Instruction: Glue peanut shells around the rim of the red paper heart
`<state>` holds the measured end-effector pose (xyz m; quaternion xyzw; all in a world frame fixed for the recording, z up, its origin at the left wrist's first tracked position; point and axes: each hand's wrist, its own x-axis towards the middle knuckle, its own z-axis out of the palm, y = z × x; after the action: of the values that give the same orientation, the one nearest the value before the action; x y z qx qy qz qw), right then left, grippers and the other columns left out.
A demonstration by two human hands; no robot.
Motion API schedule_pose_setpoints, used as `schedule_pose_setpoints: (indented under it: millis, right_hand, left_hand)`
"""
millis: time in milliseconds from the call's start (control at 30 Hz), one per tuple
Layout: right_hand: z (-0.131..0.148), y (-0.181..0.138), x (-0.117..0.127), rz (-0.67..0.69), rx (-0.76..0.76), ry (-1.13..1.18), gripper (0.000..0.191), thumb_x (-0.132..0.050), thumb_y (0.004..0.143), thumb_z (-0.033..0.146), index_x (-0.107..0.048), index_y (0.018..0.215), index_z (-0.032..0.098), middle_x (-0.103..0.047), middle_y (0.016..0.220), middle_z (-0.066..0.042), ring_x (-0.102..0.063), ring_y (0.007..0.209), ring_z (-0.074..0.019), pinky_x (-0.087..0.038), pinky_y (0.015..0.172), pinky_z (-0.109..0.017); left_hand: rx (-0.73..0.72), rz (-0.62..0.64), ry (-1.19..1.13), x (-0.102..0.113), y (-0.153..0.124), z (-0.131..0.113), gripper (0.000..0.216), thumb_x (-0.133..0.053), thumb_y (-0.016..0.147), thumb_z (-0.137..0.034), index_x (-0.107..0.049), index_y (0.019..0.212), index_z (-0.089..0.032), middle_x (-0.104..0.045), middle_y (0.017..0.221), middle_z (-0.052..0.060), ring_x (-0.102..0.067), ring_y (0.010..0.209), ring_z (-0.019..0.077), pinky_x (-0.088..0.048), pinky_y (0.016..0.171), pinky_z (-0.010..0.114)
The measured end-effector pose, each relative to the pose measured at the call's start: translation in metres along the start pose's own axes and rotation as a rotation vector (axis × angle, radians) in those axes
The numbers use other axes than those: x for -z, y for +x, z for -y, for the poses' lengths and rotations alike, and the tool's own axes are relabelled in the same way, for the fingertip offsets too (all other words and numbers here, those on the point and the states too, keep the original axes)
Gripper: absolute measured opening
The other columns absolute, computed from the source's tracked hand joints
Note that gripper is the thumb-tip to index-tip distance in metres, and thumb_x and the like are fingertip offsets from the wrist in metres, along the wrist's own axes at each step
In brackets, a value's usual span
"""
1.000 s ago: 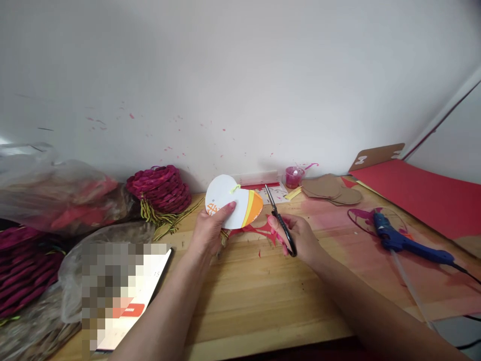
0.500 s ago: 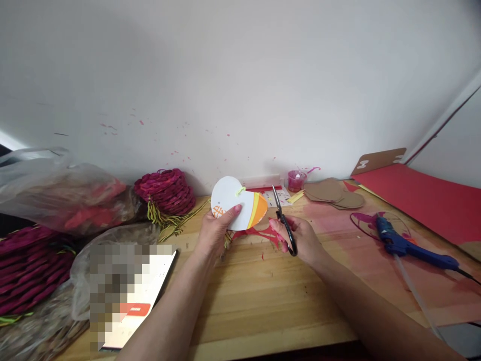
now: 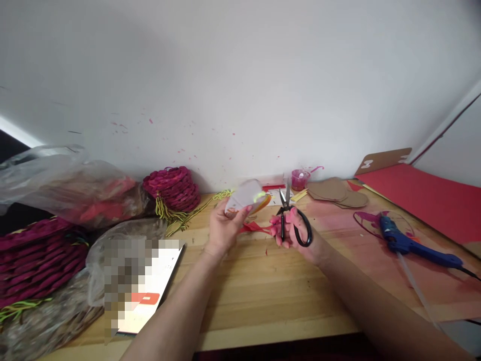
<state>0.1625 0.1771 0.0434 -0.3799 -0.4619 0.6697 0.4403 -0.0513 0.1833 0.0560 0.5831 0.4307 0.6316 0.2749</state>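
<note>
My left hand point(image 3: 224, 228) is closed on a heart-shaped white card point(image 3: 244, 194) with an orange and yellow edge, now tilted and blurred. A short piece of yellow-green cord point(image 3: 259, 196) shows on the card's face. Black-handled scissors point(image 3: 301, 228) are in my right hand point(image 3: 293, 230), blades parted and pointing up towards the wall. Under and between the hands lie red paper scraps point(image 3: 257, 227) on the wooden table point(image 3: 244, 286).
Left are magenta cord bundles point(image 3: 175, 190), plastic bags point(image 3: 67, 185) and a lit tablet point(image 3: 154, 286). Brown heart-shaped cardboard pieces point(image 3: 328, 190), a pink cup point(image 3: 299, 179), a blue glue gun point(image 3: 409, 245) and red sheets point(image 3: 421, 200) lie to the right.
The card has tipped away and turned in my left hand. My right hand has rolled palm-up, and the scissors' blades have spread apart. The whole view has shifted slightly.
</note>
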Motion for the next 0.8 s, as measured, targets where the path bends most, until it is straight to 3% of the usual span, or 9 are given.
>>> schedule_pose_setpoints:
  millis: [67, 167, 233, 333, 467, 567, 667, 800]
  right_hand:
    - [0.002, -0.001, 0.000, 0.035, -0.038, 0.048, 0.070, -0.060, 0.070, 0.085, -0.065, 0.087, 0.017, -0.067, 0.076, -0.007, -0.057, 0.055, -0.0133, -0.034, 0.044, -0.023]
    - [0.005, -0.004, -0.001, 0.095, -0.057, 0.116, 0.064, -0.061, 0.074, 0.081, -0.065, 0.090, 0.019, -0.064, 0.074, -0.004, -0.056, 0.057, -0.0136, -0.035, 0.046, -0.024]
    - [0.007, -0.006, -0.003, 0.126, -0.041, 0.139, 0.048, -0.073, 0.076, 0.064, -0.064, 0.094, 0.020, -0.062, 0.074, -0.002, -0.055, 0.059, -0.0136, -0.034, 0.047, -0.024]
    - [0.008, -0.006, -0.004, 0.116, 0.011, 0.131, 0.034, -0.083, 0.072, 0.036, -0.062, 0.095, 0.023, -0.059, 0.076, 0.002, -0.049, 0.060, -0.0113, -0.029, 0.046, -0.022]
    - [0.008, -0.002, 0.000, 0.049, 0.105, 0.091, 0.031, -0.082, 0.071, 0.030, -0.059, 0.091, 0.025, -0.058, 0.076, 0.004, -0.048, 0.059, -0.0111, -0.031, 0.046, -0.022]
    - [0.008, 0.000, 0.004, -0.002, 0.166, 0.039, 0.028, -0.080, 0.073, 0.030, -0.059, 0.092, 0.026, -0.062, 0.081, 0.003, -0.055, 0.064, -0.0139, -0.041, 0.051, -0.025]
    - [0.007, 0.001, 0.005, -0.034, 0.240, -0.011, 0.028, -0.082, 0.073, 0.030, -0.061, 0.092, 0.025, -0.066, 0.088, 0.001, -0.062, 0.078, -0.0186, -0.051, 0.065, -0.031]
    - [0.004, 0.003, 0.005, -0.048, 0.346, -0.134, 0.037, -0.083, 0.072, 0.033, -0.064, 0.103, 0.026, -0.071, 0.103, -0.003, -0.065, 0.101, -0.0265, -0.053, 0.088, -0.041]
  left_hand:
    - [-0.333, 0.039, 0.324, 0.002, -0.003, 0.002, 0.014, -0.073, 0.086, -0.027, -0.080, 0.096, -0.021, -0.073, 0.088, 0.006, -0.063, 0.083, 0.0193, -0.049, 0.077, 0.034]
    - [-0.695, 0.158, 0.700, 0.003, -0.009, 0.000, 0.027, -0.065, 0.090, -0.014, -0.077, 0.111, -0.026, -0.074, 0.095, 0.006, -0.060, 0.088, 0.0213, -0.043, 0.079, 0.037]
    - [-0.788, 0.234, 0.816, 0.002, -0.013, -0.003, 0.032, -0.062, 0.091, -0.012, -0.074, 0.118, -0.024, -0.074, 0.101, 0.007, -0.059, 0.092, 0.0225, -0.041, 0.079, 0.039]
    - [-0.788, 0.289, 0.834, 0.001, -0.013, -0.004, 0.036, -0.059, 0.093, -0.011, -0.070, 0.125, -0.024, -0.073, 0.111, 0.008, -0.058, 0.100, 0.0242, -0.042, 0.084, 0.040]
    - [-0.598, 0.119, 0.710, 0.002, -0.006, 0.000, 0.049, -0.048, 0.092, -0.005, -0.063, 0.134, -0.025, -0.067, 0.125, 0.010, -0.055, 0.113, 0.0257, -0.041, 0.099, 0.044]
    - [-0.327, 0.022, 0.400, 0.004, -0.001, -0.001, 0.048, -0.046, 0.094, -0.012, -0.056, 0.140, -0.022, -0.068, 0.122, 0.010, -0.058, 0.115, 0.0232, -0.041, 0.105, 0.043]
    - [0.040, 0.121, -0.050, 0.002, 0.000, -0.007, 0.045, -0.058, 0.095, -0.034, -0.056, 0.138, -0.019, -0.071, 0.114, 0.009, -0.064, 0.107, 0.0209, -0.047, 0.100, 0.038]
    - [0.455, 0.365, -0.418, -0.005, -0.002, -0.015, 0.051, -0.085, 0.072, -0.042, -0.068, 0.111, -0.015, -0.075, 0.095, 0.009, -0.070, 0.083, 0.0192, -0.055, 0.079, 0.031]
